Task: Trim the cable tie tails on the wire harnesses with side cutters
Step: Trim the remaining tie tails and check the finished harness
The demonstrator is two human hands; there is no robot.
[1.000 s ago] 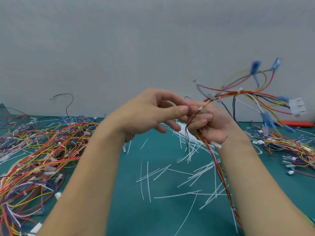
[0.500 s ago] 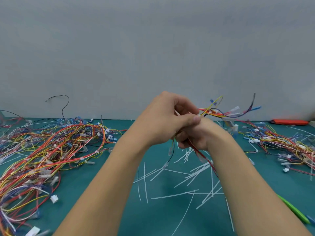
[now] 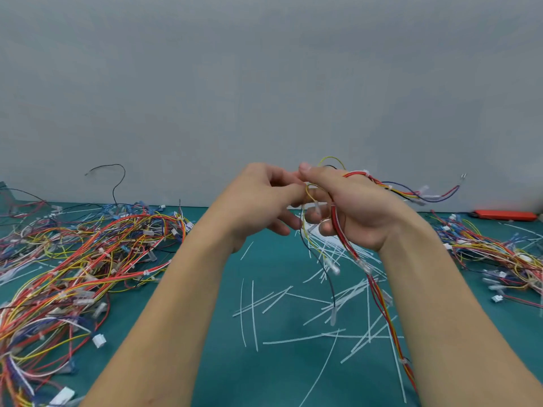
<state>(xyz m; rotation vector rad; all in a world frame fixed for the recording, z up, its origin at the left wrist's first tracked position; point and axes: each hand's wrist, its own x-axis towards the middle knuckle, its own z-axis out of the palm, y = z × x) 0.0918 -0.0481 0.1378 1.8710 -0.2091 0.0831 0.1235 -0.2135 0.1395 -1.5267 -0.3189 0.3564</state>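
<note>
- Your right hand is raised at chest height, palm toward you, fingers curled round the wire harness; its red and yellow strands run down through your palm toward 5 o'clock, and a branch fans out toward 3 o'clock.
- Your left hand meets it at 9 o'clock, thumb and forefinger pinching a yellow loop of that harness.
- Both forearms rise from the bottom edge and converge at the centre.
- You seem to be sorting the strands to find a tie tail; no cutters are in either hand.
- The next move likely calls for freeing one hand and fetching the cutters; the orange-handled tool at 3 o'clock may be them, but I cannot tell.
- Cut white tails litter the green mat below your hands.
- Harness piles lie at 9 o'clock and 3 o'clock.
</note>
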